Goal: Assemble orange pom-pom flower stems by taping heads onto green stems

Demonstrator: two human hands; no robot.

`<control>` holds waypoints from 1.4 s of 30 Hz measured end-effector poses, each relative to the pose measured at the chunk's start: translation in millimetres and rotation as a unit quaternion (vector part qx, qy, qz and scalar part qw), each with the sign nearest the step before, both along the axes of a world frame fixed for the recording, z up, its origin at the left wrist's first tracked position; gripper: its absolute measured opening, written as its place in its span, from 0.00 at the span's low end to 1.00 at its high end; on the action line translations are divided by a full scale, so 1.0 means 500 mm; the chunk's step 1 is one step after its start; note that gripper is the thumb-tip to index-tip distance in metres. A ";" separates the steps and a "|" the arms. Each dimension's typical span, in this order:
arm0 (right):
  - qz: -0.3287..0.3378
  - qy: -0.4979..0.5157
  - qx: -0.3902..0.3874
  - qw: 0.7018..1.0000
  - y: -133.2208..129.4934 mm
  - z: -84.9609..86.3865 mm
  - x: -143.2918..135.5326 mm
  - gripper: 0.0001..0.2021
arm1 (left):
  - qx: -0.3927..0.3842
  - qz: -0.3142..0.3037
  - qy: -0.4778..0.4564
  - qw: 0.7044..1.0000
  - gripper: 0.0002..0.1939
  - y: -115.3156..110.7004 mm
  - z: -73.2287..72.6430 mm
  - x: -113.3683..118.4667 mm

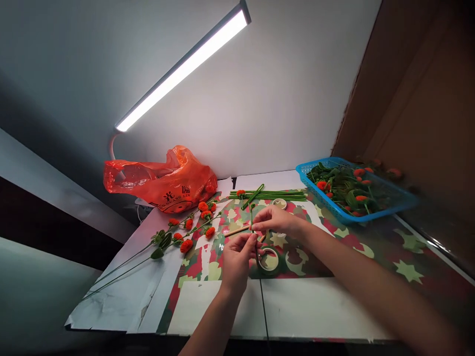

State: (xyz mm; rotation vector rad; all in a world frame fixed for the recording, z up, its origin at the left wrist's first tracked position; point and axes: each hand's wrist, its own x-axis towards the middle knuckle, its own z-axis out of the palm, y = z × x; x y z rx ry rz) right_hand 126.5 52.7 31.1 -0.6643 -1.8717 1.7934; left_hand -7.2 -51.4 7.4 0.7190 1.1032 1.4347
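Note:
Near the middle of the table, my left hand (237, 258) pinches the lower part of a thin green stem (252, 216) that stands nearly upright. Just above it, my right hand (273, 221) has its fingers closed on the same stem, which ends in a small green tip. A roll of green tape (276, 259) lies beside my left hand's fingertips, partly behind them. Under the hands a thin wooden stick (236, 231) rests on the patterned cover. Behind them is a bundle of green stems (276, 195), with one short orange flower (241, 193) at its left end.
Long-stemmed orange flowers (186, 245) lie at the left, in front of a red plastic bag (178, 183). A blue basket (343, 217) with leaves and orange flowers stands at the right. Another tape roll (279, 203) lies behind my right hand. A lit lamp (185, 69) hangs above.

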 end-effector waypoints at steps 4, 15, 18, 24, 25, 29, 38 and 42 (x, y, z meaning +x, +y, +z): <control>0.053 0.047 -0.033 0.997 -0.010 -0.010 -0.005 0.15 | -0.052 -0.103 -0.248 0.962 0.10 -0.005 -0.009 -0.003; 0.045 0.019 -0.056 0.997 -0.004 -0.039 -0.011 0.14 | -0.027 0.005 0.056 0.998 0.16 -0.003 -0.029 -0.011; 0.035 -0.007 -0.035 0.999 0.000 -0.033 -0.009 0.15 | -0.003 0.027 0.092 0.995 0.15 -0.003 -0.030 -0.009; -0.007 -0.058 0.026 0.998 -0.012 -0.004 -0.010 0.12 | 0.025 0.103 0.162 0.981 0.14 -0.003 -0.045 0.004; -0.015 -0.068 0.038 0.997 -0.017 0.003 -0.011 0.11 | 0.029 0.115 0.185 0.976 0.14 -0.004 -0.047 0.005; -0.025 -0.090 0.040 0.995 -0.031 0.025 -0.008 0.09 | 0.060 0.141 0.240 0.958 0.13 -0.009 -0.045 0.011; 0.037 -0.128 0.014 0.991 -0.030 0.048 0.009 0.09 | 0.102 0.146 0.241 0.954 0.12 -0.028 -0.025 0.017; 0.070 -0.116 -0.010 0.991 -0.024 0.044 0.011 0.11 | 0.083 0.095 0.136 0.983 0.12 -0.027 -0.032 0.011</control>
